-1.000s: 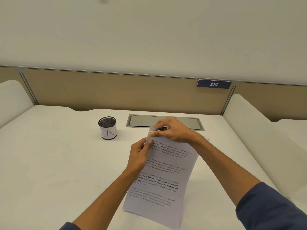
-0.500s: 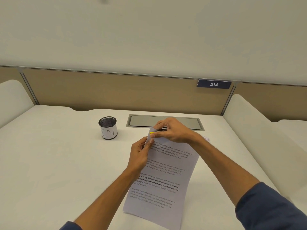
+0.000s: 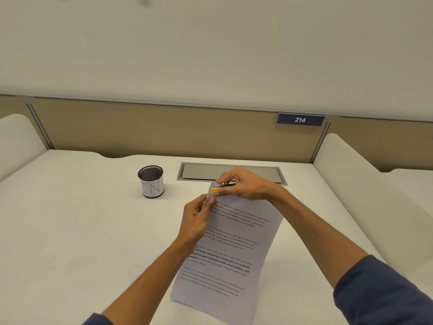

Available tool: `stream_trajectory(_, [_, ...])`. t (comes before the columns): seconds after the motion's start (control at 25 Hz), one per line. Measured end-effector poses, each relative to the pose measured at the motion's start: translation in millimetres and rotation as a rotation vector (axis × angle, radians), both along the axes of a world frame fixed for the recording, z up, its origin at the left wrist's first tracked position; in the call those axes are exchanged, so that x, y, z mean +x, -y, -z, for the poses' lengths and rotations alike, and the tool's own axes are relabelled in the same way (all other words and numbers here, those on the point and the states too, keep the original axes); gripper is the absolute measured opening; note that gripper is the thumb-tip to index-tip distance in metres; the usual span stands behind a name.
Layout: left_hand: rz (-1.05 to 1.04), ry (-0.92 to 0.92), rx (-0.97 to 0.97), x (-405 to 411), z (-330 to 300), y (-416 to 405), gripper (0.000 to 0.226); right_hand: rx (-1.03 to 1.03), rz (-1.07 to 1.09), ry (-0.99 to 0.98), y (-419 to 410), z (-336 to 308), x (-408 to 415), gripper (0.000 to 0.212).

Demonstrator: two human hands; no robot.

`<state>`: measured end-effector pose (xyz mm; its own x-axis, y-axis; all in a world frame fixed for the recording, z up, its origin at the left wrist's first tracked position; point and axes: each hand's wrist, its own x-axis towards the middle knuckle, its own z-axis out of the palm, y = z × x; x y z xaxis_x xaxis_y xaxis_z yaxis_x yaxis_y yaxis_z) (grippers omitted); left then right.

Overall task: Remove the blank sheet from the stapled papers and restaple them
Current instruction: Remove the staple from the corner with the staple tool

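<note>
1. At left on the white desk (image 3: 70,219), a black mesh pen cup (image 3: 151,181) stands upright, wrapped in a white label hand-lettered "IN"; nothing shows above its rim, and what lies inside cannot be told from this angle.

2. The left hand (image 3: 195,222) pinches the left edge of the stapled papers (image 3: 232,249) near the top corner, thumb on the printed face, fingers curled behind.

3. The papers sit in front of the person at centre, top corner lifted, lower end trailing toward the desk's near edge. Only the printed top sheet shows; the blank sheet is not visible. The sheets look light and limp, likely to bow and tear near the staple, so a hold close to the bound corner seems safest.

4. The right hand (image 3: 241,184) is closed around a small tool with a yellow tip (image 3: 214,190), apparently a staple remover, set against the papers' top left corner.

5. Behind the hands, a shut grey cable hatch (image 3: 257,171) is recessed in the desk; further right, a plate (image 3: 300,119) on the partition reads "214".
</note>
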<state>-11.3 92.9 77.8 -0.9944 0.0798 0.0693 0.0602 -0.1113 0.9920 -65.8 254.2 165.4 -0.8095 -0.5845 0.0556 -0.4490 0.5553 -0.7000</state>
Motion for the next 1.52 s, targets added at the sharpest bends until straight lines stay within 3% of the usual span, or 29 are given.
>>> stream_trajectory(0.36, [-0.003, -0.012, 0.01, -1.2, -3.1, 0.0, 0.026, -0.028, 0.034, -0.065, 2.9, 1.0, 1.0, 0.022])
stream_trajectory(0.88, [-0.002, 0.007, 0.023, 0.0, -3.8, -0.1, 0.024, 0.015, 0.016, -0.006, -0.4, -2.5, 0.7, 0.023])
stream_trajectory(1.12, [-0.102, -0.024, -0.018, -4.5, -6.1, 0.5, 0.019, 0.032, -0.004, 0.012, -2.0, -3.6, 0.6, 0.029])
stream_trajectory(1.52, [-0.162, -0.037, 0.006, -8.1, -3.7, 0.6, 0.014, -0.141, 0.012, 0.204, -5.2, 3.2, -4.1, 0.036])
